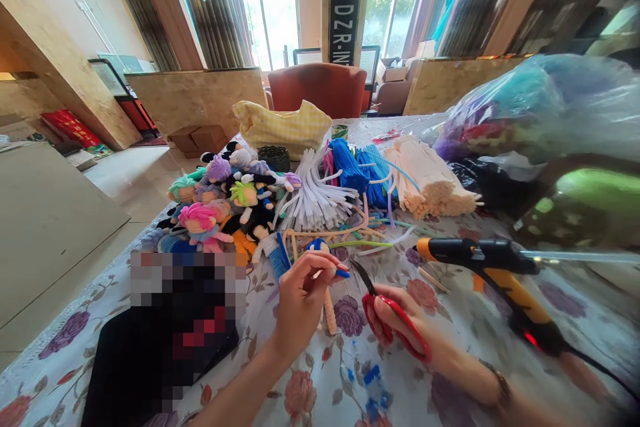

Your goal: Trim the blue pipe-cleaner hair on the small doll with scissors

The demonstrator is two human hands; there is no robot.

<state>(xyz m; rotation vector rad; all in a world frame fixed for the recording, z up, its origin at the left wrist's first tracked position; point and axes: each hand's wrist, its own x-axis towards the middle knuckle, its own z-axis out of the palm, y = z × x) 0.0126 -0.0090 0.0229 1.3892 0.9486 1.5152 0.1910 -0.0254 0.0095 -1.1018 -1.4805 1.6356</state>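
Observation:
My left hand (305, 287) is closed in a pinch on a short blue pipe cleaner piece (343, 273), whose end sticks out past the fingertips. Behind and below that hand show a bit of blue and a beige twisted pipe cleaner shape (329, 313); the hand hides how they join. In my right hand (400, 320) are scissors (373, 307) with red handles, fingers through the loops. Their dark blades point up and left, just right of the blue piece and apart from it. Small blue scraps (373, 383) lie on the flowered tablecloth (270, 373) below.
Left, small yarn-haired dolls (205, 213) are piled behind a dark, partly blurred device (155, 353). Bundles of white (320, 193), blue (350, 167) and beige pipe cleaners (430, 180) lie at the back. A glue gun (500, 280) with a red light and plastic bags (540, 107) are right.

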